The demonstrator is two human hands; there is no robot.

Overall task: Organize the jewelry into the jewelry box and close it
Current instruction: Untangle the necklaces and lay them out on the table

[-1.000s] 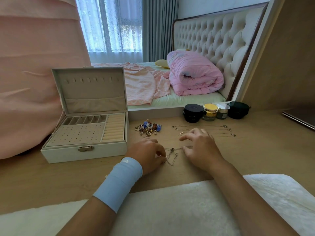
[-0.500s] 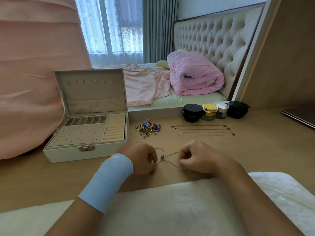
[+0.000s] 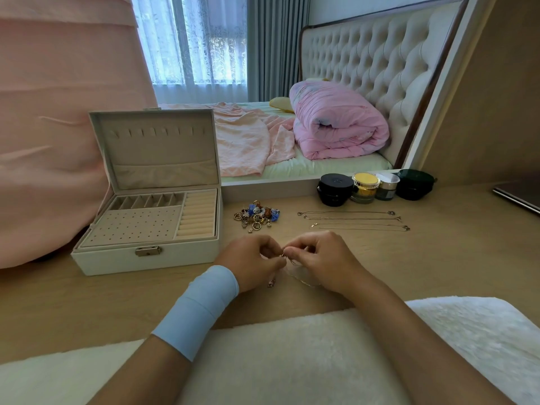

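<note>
At a pale wooden desk (image 3: pixel 438 258) in a bedroom, a person's left hand (image 3: pixel 251 258) and right hand (image 3: pixel 318 258) meet fingertip to fingertip. Each pinches a thin chain (image 3: pixel 301 277), whose slack trails onto the wood near the front edge. The box (image 3: pixel 117 258) stands at the desk's left, lid upright. A heap of rings (image 3: pixel 256 213) lies just right of it. More chains (image 3: pixel 350 220) lie straight before four jars (image 3: pixel 365 188) at the back edge. Beyond are a rolled pink quilt (image 3: pixel 336 124), a tufted headboard (image 3: pixel 365 59) and sheer curtains (image 3: pixel 193 39). A white fleecy mat (image 3: pixel 292 361) covers the front edge.
</note>
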